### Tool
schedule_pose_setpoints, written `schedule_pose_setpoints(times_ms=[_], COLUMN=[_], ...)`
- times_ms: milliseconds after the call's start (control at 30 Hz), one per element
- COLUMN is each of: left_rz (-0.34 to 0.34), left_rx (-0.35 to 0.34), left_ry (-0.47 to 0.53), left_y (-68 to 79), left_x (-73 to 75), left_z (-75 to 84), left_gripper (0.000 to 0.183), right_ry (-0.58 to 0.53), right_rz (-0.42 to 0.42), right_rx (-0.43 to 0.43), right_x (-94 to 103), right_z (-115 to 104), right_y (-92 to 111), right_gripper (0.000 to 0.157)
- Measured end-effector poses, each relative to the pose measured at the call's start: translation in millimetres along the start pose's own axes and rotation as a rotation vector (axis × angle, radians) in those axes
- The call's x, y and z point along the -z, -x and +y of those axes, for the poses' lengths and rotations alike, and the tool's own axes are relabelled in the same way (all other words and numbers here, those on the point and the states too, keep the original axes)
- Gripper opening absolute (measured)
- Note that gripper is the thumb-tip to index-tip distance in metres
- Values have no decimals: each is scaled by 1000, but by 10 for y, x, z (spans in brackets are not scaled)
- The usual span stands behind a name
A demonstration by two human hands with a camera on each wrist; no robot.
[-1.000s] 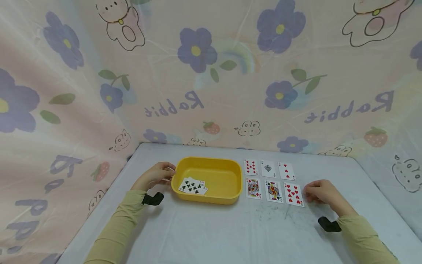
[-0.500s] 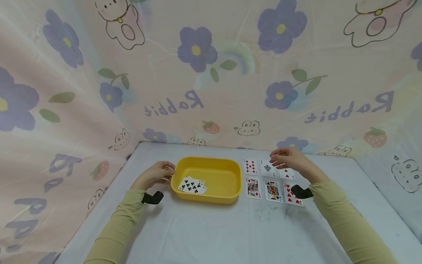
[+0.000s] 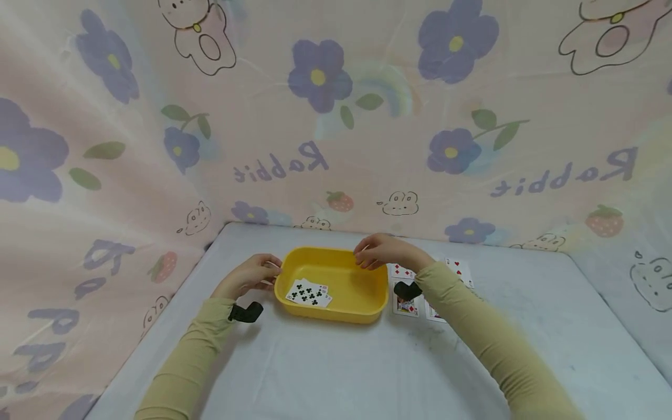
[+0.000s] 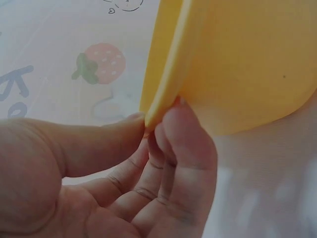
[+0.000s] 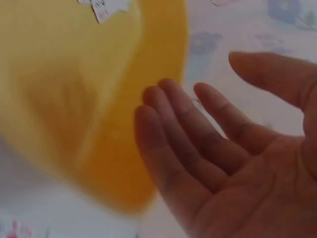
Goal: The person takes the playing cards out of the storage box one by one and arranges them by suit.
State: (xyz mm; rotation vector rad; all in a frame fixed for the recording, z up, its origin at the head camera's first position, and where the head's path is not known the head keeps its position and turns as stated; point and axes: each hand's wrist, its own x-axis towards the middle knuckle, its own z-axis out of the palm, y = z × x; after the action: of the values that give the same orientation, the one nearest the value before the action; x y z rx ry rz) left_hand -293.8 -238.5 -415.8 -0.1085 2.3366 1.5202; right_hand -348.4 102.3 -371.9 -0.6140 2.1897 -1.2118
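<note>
My left hand (image 3: pixel 247 277) holds the left end of a yellow plastic basin (image 3: pixel 352 286). In the left wrist view its thumb and forefinger pinch the basin's rim (image 4: pixel 171 64). Several playing cards (image 3: pixel 307 293), clubs facing up, lie overlapped in the basin's left part. My right hand (image 3: pixel 391 251) hovers over the basin's far right corner. In the right wrist view that hand (image 5: pixel 223 148) has its fingers extended, the thumb well apart, and no card in it.
Right of the basin, face-up cards lie on the white-covered table (image 3: pixel 336 367): a diamond card (image 3: pixel 401 271), a face card (image 3: pixel 406 307) and a hearts card (image 3: pixel 459 267) show. My right forearm hides others. Patterned cloth (image 3: pixel 367 146) hangs behind.
My right hand has moved from beside the right end of the card rows, up and leftward across the cards, to the basin. The left hand keeps its hold on the rim.
</note>
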Motion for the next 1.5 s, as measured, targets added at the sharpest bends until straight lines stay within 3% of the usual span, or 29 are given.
schedule_pose_setpoints(times_ms=[233, 467, 667, 933, 1067, 1300, 1500], left_rz=[-6, -11, 2, 2, -3, -12, 3], left_rx=[6, -10, -6, 9, 6, 15, 7], left_ry=[9, 2, -8, 10, 3, 14, -16], left_y=[9, 45, 52, 25, 20, -14, -11], left_x=[5, 17, 14, -2, 2, 6, -13], left_z=[1, 15, 30, 8, -4, -14, 0], left_gripper=[24, 25, 25, 25, 26, 27, 25], right_ry=[-41, -50, -74, -114, -73, 146, 166], right_rz=[-77, -161, -237, -291, -279, -262, -175], right_rx=[-41, -77, -83, -103, -117, -117, -175], right_x=[-357, -502, -587, -701, -735, -795, -770], right_z=[-69, -76, -60, -90, -92, -66, -70], right_y=[-312, -513, -614, -611, -612, -649, -602], right_gripper=[30, 36, 41, 32, 32, 15, 7])
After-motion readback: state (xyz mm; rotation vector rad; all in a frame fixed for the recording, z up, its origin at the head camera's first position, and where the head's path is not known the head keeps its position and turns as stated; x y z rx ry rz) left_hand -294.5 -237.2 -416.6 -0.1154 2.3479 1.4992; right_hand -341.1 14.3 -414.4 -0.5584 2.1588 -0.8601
